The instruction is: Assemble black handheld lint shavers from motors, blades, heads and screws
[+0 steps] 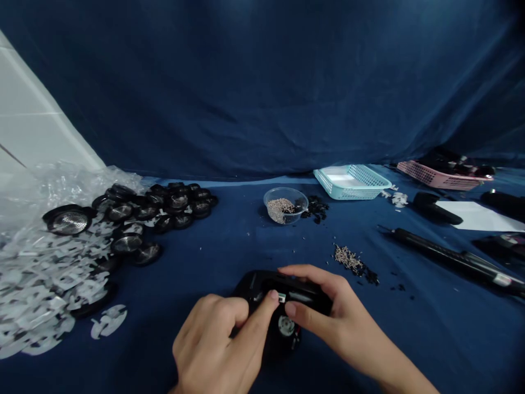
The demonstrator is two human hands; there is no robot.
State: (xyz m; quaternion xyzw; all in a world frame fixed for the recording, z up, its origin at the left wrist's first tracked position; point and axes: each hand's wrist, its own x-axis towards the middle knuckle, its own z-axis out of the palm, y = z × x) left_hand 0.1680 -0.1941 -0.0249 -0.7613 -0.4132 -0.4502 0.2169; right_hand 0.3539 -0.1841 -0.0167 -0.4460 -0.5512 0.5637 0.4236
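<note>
Closest in, the left hand (211, 342) and right hand (328, 312) close around a black moulded plastic housing (283, 290), held just above the blue cloth (410, 339). The left hand's fingers curl over its near side, and the left index fingertip (273, 295) presses on or beside a tiny white-and-green tag (281, 297). The right hand spans the far edge, its thumb resting on top, so both grips are firm and nearly shut on the housing. A round silver metal disc (286, 325) shows on its underside.

The work looks like seating a small part in the housing; the next move seems to call for steady, exact fingertip pressure.

Farther left lie white die-cut plastic pieces (41, 279) and round black mesh-faced units (69, 220). Ahead sit loose silvery beads (348, 260) and a clear round plastic bowl (285, 205) holding more. Beyond are a turquoise plastic basket (350, 181) and a pink plastic basket (441, 175).
</note>
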